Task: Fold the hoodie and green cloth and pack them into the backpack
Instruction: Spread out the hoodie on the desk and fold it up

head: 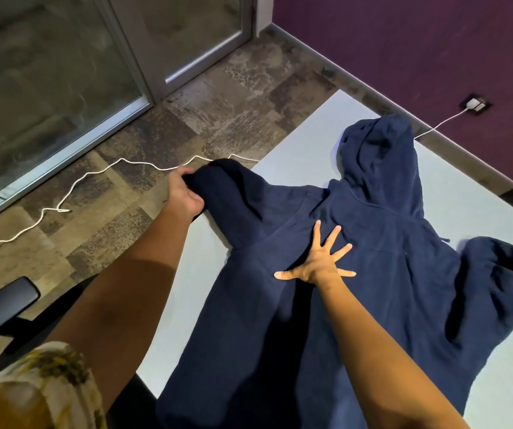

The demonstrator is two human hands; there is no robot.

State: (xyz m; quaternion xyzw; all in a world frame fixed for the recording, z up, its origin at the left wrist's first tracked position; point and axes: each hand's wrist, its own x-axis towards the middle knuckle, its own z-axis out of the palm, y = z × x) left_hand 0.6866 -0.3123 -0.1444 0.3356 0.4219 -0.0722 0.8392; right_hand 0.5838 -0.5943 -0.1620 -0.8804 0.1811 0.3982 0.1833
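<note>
- One head-worn wide view, looking steeply down and forward, close over the tabletop (295,156).
- Floor (187,103) fills the upper left of the frame.

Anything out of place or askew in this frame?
Nothing damaged. The hoodie lies askew on the table, its sleeve past the edge in the left hand. A white cable trails loose across the floor.

Floor's that mottled brown-grey carpet tile (233,97), pretty worn looking. Purple wall (419,41) on the right with a wall socket (475,104) low down, white cable (63,209) snaking across the floor. Glass sliding door (63,72) with a metal frame on the left. Pale table (304,156), black chair armrest (1,308) bottom left.
</note>
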